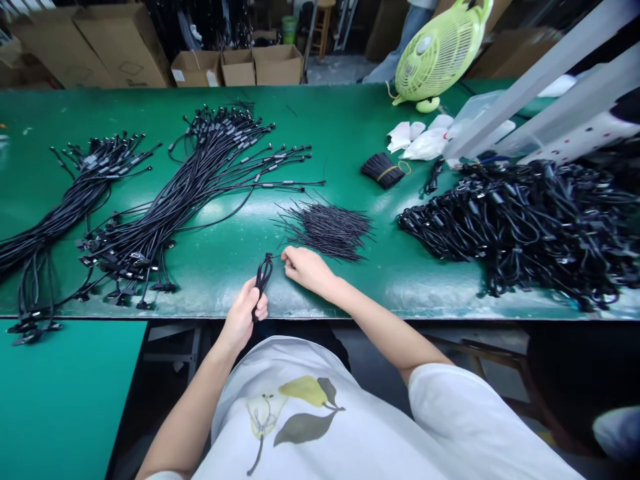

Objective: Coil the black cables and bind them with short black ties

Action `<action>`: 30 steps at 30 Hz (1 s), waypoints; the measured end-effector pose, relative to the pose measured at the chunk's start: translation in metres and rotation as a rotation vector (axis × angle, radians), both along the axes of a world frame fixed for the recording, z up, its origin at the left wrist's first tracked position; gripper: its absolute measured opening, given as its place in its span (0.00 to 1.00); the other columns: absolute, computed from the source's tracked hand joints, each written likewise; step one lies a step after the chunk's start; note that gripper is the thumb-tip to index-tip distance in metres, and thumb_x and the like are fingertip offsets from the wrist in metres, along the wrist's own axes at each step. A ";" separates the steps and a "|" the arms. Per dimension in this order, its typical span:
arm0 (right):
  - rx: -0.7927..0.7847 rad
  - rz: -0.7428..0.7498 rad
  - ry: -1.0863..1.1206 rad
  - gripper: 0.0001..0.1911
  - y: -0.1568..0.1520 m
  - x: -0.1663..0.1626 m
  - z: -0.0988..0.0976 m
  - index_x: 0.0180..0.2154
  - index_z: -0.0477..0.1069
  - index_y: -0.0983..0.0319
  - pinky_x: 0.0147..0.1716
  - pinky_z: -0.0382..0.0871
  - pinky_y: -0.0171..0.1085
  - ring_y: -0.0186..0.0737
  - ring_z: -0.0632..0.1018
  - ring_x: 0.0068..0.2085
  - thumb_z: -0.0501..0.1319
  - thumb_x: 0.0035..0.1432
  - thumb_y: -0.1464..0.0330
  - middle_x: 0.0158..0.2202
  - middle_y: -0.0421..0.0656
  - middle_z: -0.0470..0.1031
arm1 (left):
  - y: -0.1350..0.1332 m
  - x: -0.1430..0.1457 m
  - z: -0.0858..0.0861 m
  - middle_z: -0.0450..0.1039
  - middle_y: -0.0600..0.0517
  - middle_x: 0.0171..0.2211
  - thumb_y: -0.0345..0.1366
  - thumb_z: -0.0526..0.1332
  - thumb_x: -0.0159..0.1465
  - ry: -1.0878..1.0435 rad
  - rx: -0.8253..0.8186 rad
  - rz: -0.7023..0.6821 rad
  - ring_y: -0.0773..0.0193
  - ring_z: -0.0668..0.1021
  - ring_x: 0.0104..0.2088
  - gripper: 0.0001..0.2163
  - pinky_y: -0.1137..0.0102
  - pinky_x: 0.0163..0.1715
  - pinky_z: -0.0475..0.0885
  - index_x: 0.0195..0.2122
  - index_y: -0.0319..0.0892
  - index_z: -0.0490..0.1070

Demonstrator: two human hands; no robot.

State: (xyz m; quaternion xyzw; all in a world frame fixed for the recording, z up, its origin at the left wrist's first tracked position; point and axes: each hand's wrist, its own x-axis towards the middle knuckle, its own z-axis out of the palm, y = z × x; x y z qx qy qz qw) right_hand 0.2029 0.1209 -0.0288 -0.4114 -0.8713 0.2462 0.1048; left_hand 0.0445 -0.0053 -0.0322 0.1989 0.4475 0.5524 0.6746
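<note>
My left hand [243, 311] is closed round a folded black cable [265, 272], whose looped end stands up out of the fist above the table's near edge. Just to its right, my right hand [309, 269] pinches the end of a thin black twist tie [277, 257] that reaches toward the top of the cable. The fingers partly hide this tie. Behind my right hand lies a loose heap of black twist ties [330, 230]. Farther back is a bundle of ties [383, 171] bound with a yellowish band.
Long black cables [185, 180] lie in a bunch at left, with another bunch [75, 200] beside them. A large pile of folded cables [530, 227] covers the right side. A green fan [440, 53], white supports [545, 80] and cardboard boxes [277, 65] stand toward the back.
</note>
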 end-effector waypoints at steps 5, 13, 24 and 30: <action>-0.329 0.015 0.324 0.08 -0.038 -0.011 0.002 0.39 0.66 0.61 0.32 0.63 0.30 0.31 0.72 0.30 0.59 0.54 0.73 0.31 0.36 0.72 | 0.004 0.008 -0.001 0.58 0.59 0.21 0.46 0.67 0.59 0.017 0.055 0.069 0.75 0.59 0.19 0.16 0.76 0.20 0.55 0.39 0.39 0.69; -0.003 0.138 0.299 0.06 -0.054 -0.012 -0.008 0.35 0.70 0.62 0.38 0.62 0.35 0.35 0.69 0.35 0.55 0.65 0.70 0.32 0.42 0.69 | 0.010 0.001 0.000 0.58 0.58 0.22 0.47 0.64 0.61 0.141 0.096 0.120 0.74 0.58 0.19 0.18 0.75 0.20 0.55 0.44 0.36 0.74; 0.586 0.765 0.066 0.15 -0.042 -0.009 0.021 0.34 0.70 0.65 0.35 0.58 0.38 0.37 0.67 0.35 0.47 0.69 0.71 0.34 0.46 0.70 | -0.005 -0.013 -0.006 0.62 0.56 0.18 0.42 0.61 0.62 0.547 0.122 -0.240 0.67 0.64 0.22 0.12 0.72 0.25 0.59 0.25 0.40 0.70; 0.447 0.752 -0.011 0.09 -0.041 -0.010 0.019 0.39 0.68 0.64 0.34 0.58 0.38 0.38 0.66 0.34 0.51 0.68 0.69 0.35 0.45 0.68 | -0.015 -0.007 -0.008 0.62 0.57 0.21 0.47 0.61 0.62 0.446 0.086 -0.240 0.69 0.62 0.22 0.13 0.72 0.24 0.57 0.34 0.40 0.71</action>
